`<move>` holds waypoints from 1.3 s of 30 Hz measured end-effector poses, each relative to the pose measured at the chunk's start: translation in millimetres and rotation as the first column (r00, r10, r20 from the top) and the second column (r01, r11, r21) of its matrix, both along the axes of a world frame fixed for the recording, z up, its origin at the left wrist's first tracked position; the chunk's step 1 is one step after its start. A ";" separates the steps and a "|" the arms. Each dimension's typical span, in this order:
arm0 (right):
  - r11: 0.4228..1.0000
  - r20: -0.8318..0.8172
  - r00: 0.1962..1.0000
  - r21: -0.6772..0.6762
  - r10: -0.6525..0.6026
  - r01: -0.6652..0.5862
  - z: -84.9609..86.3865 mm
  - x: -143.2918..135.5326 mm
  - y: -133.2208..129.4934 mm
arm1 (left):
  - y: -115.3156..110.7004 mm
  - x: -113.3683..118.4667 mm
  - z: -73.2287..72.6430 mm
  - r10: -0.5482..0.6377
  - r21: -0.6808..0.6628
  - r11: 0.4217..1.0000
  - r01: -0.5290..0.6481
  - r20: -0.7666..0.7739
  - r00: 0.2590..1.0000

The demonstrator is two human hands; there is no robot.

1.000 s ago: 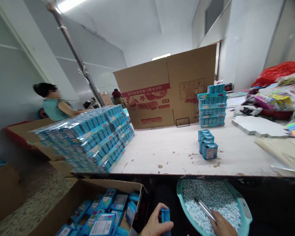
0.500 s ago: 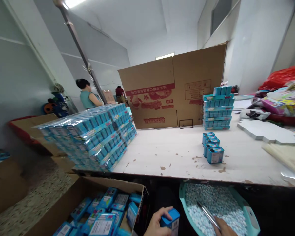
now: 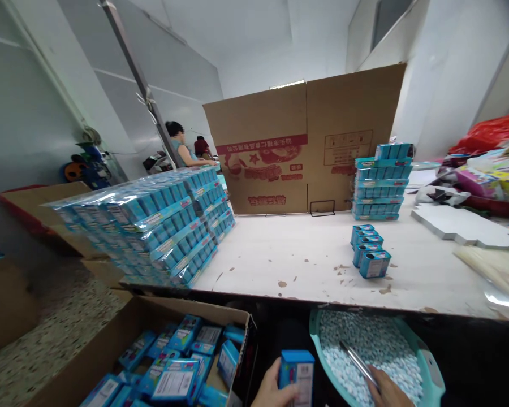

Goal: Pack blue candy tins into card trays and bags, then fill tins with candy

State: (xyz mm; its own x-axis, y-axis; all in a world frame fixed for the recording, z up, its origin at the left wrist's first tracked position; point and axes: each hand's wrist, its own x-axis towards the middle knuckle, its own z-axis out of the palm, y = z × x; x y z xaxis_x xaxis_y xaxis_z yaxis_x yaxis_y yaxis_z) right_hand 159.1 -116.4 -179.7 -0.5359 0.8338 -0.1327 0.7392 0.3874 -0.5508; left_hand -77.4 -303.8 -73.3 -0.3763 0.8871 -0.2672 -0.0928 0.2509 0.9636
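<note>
At the lower middle, my left hand (image 3: 272,389) is closed round a small blue tin (image 3: 297,377), held upright with a white barcode label towards me. To its right, my right hand (image 3: 388,390) grips the metal handle of a scoop (image 3: 358,362); its far end lies among the candies. Small white and pale blue candies (image 3: 377,333) fill a teal basin (image 3: 433,370) under the table edge. Left of my left hand, a cardboard box (image 3: 110,333) holds several loose blue tins (image 3: 176,379).
A white table (image 3: 275,249) carries plastic-wrapped stacks of tins (image 3: 165,226) at left. Several tins (image 3: 375,264) stand in a row at right, before stacked trays (image 3: 382,189). A cardboard sheet (image 3: 263,124) stands behind. A person (image 3: 186,152) is in the background.
My left hand has turned the tin so its labelled side faces me more squarely, and its fingers have shifted off the top. The view has moved slightly. The background person has shifted right.
</note>
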 end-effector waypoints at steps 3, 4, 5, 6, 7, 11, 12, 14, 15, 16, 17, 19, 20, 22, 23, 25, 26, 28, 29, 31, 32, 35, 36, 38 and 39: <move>0.999 0.019 1.000 0.031 -0.017 0.017 6.2 -2.6 -4.2 | 8.0 -1.6 14.4 0.144 0.115 0.978 -0.174 0.230 0.962; 0.999 0.031 0.999 0.036 -0.020 0.019 9.9 -3.4 -6.1 | 12.0 -2.3 21.5 0.177 0.142 0.963 -0.228 0.302 0.937; 0.999 0.041 0.999 0.039 -0.022 0.020 14.0 -4.2 -7.7 | 16.4 -3.5 28.6 0.207 0.159 0.948 -0.276 0.353 0.913; 0.999 0.051 0.998 0.038 -0.025 0.023 18.0 -4.8 -8.7 | 21.3 -5.2 35.3 0.214 0.182 0.937 -0.297 0.371 0.903; 0.999 0.049 0.998 0.035 -0.027 0.025 21.5 -5.1 -9.1 | 26.6 -7.4 40.8 0.226 0.205 0.927 -0.316 0.369 0.902; 0.990 -0.153 0.978 -0.010 -0.140 0.140 32.2 -5.3 -6.3 | 49.0 -14.0 48.4 0.258 0.224 0.925 -0.307 0.223 0.940; 0.979 -0.258 0.944 -0.057 -0.205 0.197 35.7 -6.7 -6.8 | 54.6 -13.0 47.5 0.260 0.234 0.926 -0.295 0.172 0.950; 0.922 -0.461 0.800 -0.248 -0.383 0.299 46.5 -14.5 -12.5 | 65.9 -5.8 44.5 0.247 0.270 0.927 -0.260 0.081 0.966; 0.869 -0.524 0.700 -0.380 -0.485 0.317 54.1 -21.2 -17.7 | 71.5 0.3 42.7 0.238 0.295 0.925 -0.241 0.046 0.970; 0.801 -0.550 0.601 -0.517 -0.580 0.301 62.9 -29.8 -23.8 | 76.6 7.6 40.8 0.231 0.322 0.920 -0.225 0.018 0.973; 0.736 -0.551 0.525 -0.630 -0.649 0.249 72.5 -39.5 -30.1 | 81.3 15.5 39.0 0.226 0.343 0.915 -0.212 -0.001 0.974; 0.649 -0.546 0.424 -0.748 -0.723 0.143 92.0 -58.7 -39.5 | 88.2 30.3 35.4 0.217 0.337 0.921 -0.197 -0.021 0.976; 0.641 -0.566 0.379 -0.760 -0.733 0.105 100.7 -65.8 -41.3 | 90.6 36.0 33.9 0.205 0.305 0.934 -0.189 -0.020 0.979; 0.676 -0.625 0.307 -0.730 -0.718 0.094 114.5 -71.2 -38.1 | 93.8 41.7 32.2 0.179 0.208 0.961 -0.184 0.046 0.983; 0.708 -0.659 0.294 -0.698 -0.692 0.104 119.3 -68.9 -33.9 | 95.2 42.0 32.3 0.161 0.140 0.974 -0.177 0.119 0.980; 0.784 -0.724 0.326 -0.612 -0.608 0.104 125.4 -57.1 -23.8 | 98.4 39.5 34.3 0.135 -0.024 0.991 -0.134 0.300 0.944; 0.822 -0.749 0.370 -0.564 -0.549 0.078 127.2 -49.5 -19.3 | 100.3 37.8 36.1 0.129 -0.108 0.990 -0.095 0.383 0.915; 0.887 -0.778 0.492 -0.461 -0.390 -0.027 129.9 -36.1 -13.8 | 104.3 35.8 39.9 0.131 -0.244 0.970 -0.008 0.493 0.860; 0.909 -0.781 0.553 -0.406 -0.291 -0.094 131.0 -31.7 -13.2 | 106.1 35.9 41.6 0.145 -0.284 0.959 0.014 0.530 0.836; 0.931 -0.767 0.637 -0.283 -0.076 -0.230 133.4 -28.2 -15.2 | 108.6 38.2 44.0 0.159 -0.311 0.950 0.045 0.600 0.784; 0.933 -0.758 0.651 -0.221 0.019 -0.284 134.3 -28.6 -17.0 | 109.1 39.7 44.4 0.154 -0.310 0.949 0.065 0.632 0.760; 0.948 -0.750 0.647 -0.088 0.140 -0.306 135.3 -32.6 -20.5 | 107.5 42.2 41.8 0.077 -0.296 0.937 0.187 0.695 0.715; 0.958 -0.755 0.644 -0.078 0.124 -0.276 135.4 -33.0 -19.7 | 106.4 41.3 39.5 0.042 -0.297 0.926 0.232 0.693 0.720; 0.962 -0.764 0.643 -0.142 0.044 -0.234 136.7 -30.5 -14.9 | 104.7 36.2 33.4 -0.039 -0.295 0.913 0.282 0.624 0.780; 0.941 -0.759 0.651 -0.224 -0.005 -0.255 138.6 -27.7 -11.5 | 104.8 32.3 30.4 -0.088 -0.272 0.923 0.273 0.540 0.837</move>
State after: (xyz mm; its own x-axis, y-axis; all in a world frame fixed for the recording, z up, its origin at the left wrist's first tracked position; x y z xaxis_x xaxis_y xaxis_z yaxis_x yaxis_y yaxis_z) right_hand 131.3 -127.9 -41.0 -0.6562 0.7418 0.1384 -0.0111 0.1739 -0.9847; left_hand -45.1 -199.0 -42.8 0.0538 0.7517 -0.6573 -0.4666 0.6009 0.6490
